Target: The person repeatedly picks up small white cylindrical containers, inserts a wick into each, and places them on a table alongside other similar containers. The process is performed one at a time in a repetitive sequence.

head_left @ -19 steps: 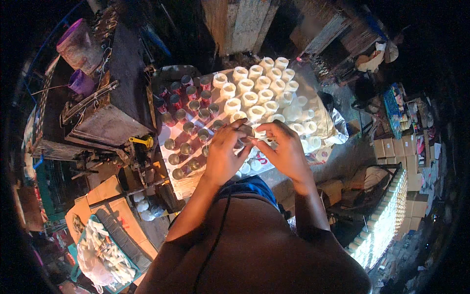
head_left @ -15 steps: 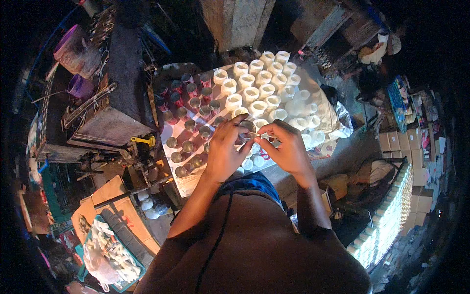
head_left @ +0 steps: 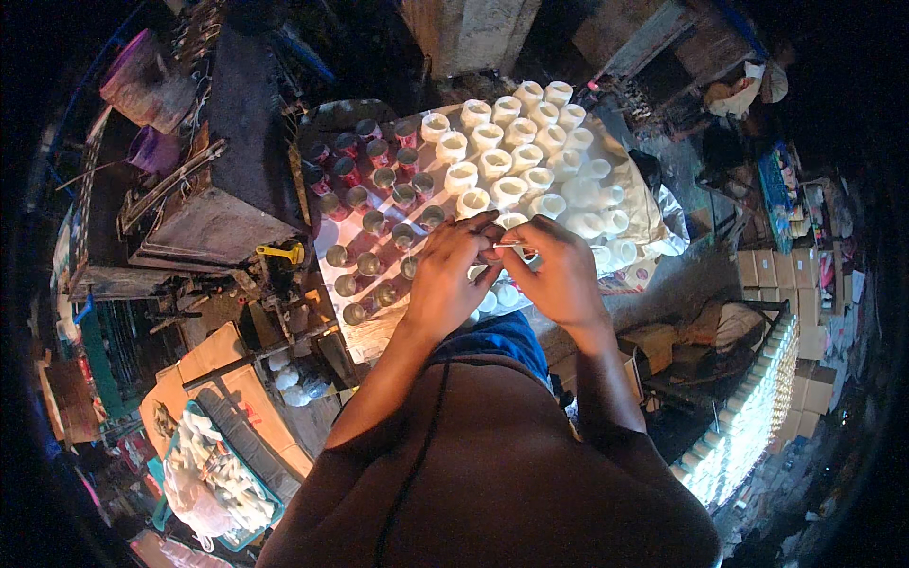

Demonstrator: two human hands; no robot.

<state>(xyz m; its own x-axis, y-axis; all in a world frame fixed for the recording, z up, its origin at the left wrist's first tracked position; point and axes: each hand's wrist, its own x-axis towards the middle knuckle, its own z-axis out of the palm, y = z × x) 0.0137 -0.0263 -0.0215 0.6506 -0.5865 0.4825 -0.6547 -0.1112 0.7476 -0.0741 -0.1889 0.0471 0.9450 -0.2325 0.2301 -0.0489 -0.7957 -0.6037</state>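
Observation:
Both my hands meet above the near middle of a low table (head_left: 377, 333). My left hand (head_left: 445, 275) has its fingers bent round something dark, mostly hidden behind them. Close beside it, my right hand (head_left: 559, 275) pinches a thin white strip (head_left: 511, 246), which looks like a wick. Rows of white jars (head_left: 495, 163) with round openings stand just beyond my hands, spreading to the right. To the left are rows of clear cups (head_left: 403, 196), some lit reddish. A few small white cups (head_left: 507, 294) sit beneath my wrists.
A teal-edged crate (head_left: 275, 506) of white sticks (head_left: 208, 464) lies at lower left, by flattened cardboard (head_left: 204, 364). Right stands a rack of white rods (head_left: 743, 417), with cardboard boxes (head_left: 781, 270) behind. A dark metal cabinet (head_left: 213, 241) flanks the table's left side.
My right hand has turned and moved slightly, its thin strip now more visible. The cup rim seen between my hands before is now covered by fingers. The whole view has shifted a little.

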